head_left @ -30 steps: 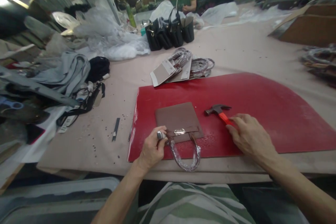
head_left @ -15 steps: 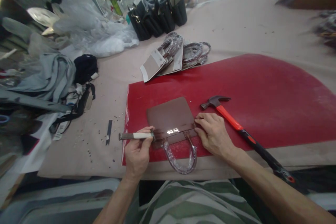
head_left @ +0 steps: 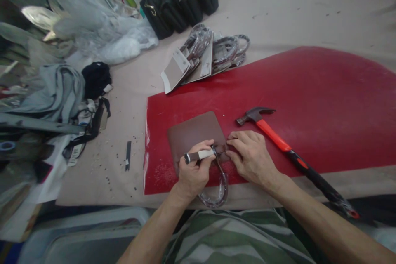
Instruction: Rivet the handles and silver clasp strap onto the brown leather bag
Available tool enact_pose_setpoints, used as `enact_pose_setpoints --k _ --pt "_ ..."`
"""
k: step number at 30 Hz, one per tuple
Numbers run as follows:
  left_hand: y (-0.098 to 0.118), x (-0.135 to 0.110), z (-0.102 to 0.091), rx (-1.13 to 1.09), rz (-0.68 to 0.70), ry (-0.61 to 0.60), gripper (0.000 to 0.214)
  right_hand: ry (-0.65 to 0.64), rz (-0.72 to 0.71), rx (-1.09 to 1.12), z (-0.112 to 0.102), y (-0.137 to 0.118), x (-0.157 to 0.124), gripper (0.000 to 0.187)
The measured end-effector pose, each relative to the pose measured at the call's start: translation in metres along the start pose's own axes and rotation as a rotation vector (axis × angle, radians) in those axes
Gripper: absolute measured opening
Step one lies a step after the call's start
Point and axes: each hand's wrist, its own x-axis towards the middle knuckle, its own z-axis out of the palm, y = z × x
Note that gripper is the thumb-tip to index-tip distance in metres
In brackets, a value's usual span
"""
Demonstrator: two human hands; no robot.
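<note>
A brown leather bag panel lies flat, its plastic-wrapped handle looping toward me over the table edge. Across its lower part is my left hand, closed on a short brown-and-white strap with a shiny metal end; the strap reaches the base of the handle. At the panel's right edge my right hand is closed, thumb and fingers pinching the edge or a strap end there. The fingertips hide exactly what it grips. The panel's metal clasp is covered by my left hand.
Beneath the panel is a red sheet. A claw hammer lies right of my right hand. Several wrapped handle panels and black handbags are farther back. A dark strip and small bits lie left, near piled cloth.
My left hand has moved right with the strap, from the panel's left side to the handle base, covering the clasp. My right hand stays at the right edge. The camera view has shifted slightly.
</note>
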Motion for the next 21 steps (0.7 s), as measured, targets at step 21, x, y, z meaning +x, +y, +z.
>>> enact_pose_setpoints --k 21 --pt "0.0055 -0.0007 0.0084 0.164 0.119 0.012 0.015 0.002 -0.004 -0.014 -0.0005 0.0005 0.0014 0.009"
